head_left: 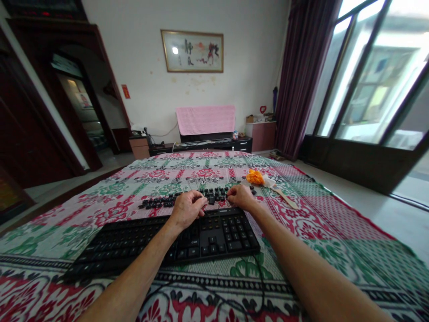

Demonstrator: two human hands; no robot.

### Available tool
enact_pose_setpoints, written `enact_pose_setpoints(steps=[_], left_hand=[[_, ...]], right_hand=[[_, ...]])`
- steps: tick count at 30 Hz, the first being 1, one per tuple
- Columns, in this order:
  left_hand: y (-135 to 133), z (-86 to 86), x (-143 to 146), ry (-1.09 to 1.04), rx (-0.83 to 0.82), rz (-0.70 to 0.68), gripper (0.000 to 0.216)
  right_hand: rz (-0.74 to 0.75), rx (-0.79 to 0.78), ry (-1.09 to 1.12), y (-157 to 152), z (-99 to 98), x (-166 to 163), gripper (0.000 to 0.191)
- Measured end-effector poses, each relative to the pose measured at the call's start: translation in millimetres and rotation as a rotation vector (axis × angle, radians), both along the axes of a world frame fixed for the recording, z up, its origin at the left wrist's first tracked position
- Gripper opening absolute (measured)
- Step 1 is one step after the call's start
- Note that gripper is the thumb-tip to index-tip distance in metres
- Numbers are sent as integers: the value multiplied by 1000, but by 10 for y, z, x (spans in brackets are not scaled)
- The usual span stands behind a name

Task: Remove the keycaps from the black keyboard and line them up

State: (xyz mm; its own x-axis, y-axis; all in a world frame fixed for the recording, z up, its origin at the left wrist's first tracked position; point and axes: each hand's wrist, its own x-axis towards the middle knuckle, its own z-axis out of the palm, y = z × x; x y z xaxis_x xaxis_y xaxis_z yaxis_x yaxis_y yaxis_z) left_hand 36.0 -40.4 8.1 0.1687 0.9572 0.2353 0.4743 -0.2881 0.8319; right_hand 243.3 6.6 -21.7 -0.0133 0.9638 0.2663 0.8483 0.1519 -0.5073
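Observation:
A black keyboard lies on the patterned cloth, with several keys gone from its upper rows. Beyond its far edge, loose black keycaps are spread in a long band. My left hand is over the keyboard's far edge, thumb and fingers pinched together; what they hold, if anything, is too small to make out. At the right part of the keycaps, my right hand has its fingertips closed together near the caps. Whatever is between them is hidden.
Right of the keycaps lie a crumpled orange thing and a flat light-wood handle. The keyboard's cable trails over the near cloth. A low black cabinet with a pink towel above it stands by the far wall.

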Motion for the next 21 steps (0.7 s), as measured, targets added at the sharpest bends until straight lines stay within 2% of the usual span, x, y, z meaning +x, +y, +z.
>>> enact_pose_setpoints(steps=[10,15,21], left_hand=[[30,-22,-5,-2,-8,-11,19],[0,24,14,-32,-22,-13,17],[-14,54,17,-93,-30,-13,17]], right_hand=[[48,13,-32,3,-36,11,18],[54,18,-8,-10,-18,12,20],[-25,102,36,-56,7,45,21]])
